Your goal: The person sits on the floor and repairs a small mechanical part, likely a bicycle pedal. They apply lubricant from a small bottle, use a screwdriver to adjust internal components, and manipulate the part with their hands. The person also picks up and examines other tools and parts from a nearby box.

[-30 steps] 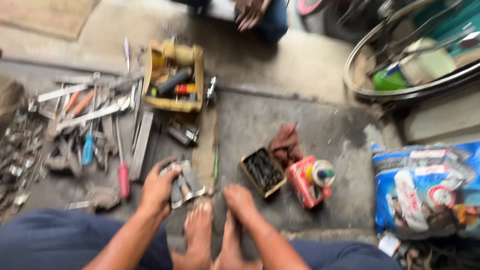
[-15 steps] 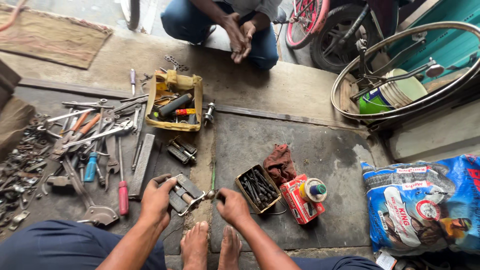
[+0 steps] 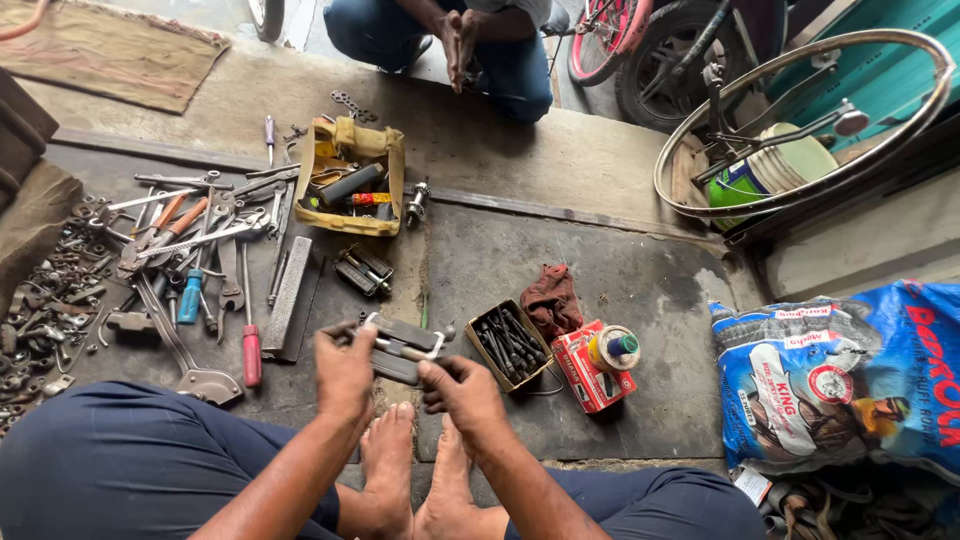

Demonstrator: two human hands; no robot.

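From the head view, you are sitting on the floor [image 3: 620,270] with both hands raised just above your bare feet [image 3: 415,470]. Your left hand [image 3: 343,365] is curling closed around the left end of a dark metal pedal part [image 3: 402,345], and your right hand [image 3: 458,388] is pinching its lower right edge with fingers and thumb closed on it. The part is sitting between the two hands, clear of the floor. It looks as though you are working the part's pieces against each other, so the next move would seem to call for a steady left grip while the right fingers are turning or pulling.

Just right of your right hand a small box of dark bolts [image 3: 510,343] is lying, with a red rag [image 3: 552,298] and a red carton [image 3: 590,368] beyond it. Left of your left hand a red-handled screwdriver [image 3: 250,352], a flat file [image 3: 288,295] and scattered wrenches [image 3: 190,235] are lying. Ahead of both hands a yellow tool tray [image 3: 350,178] is standing, and farther off another person [image 3: 470,50] is crouching. Far right, a bicycle rim [image 3: 800,120] is leaning and a blue printed sack [image 3: 850,370] is lying.
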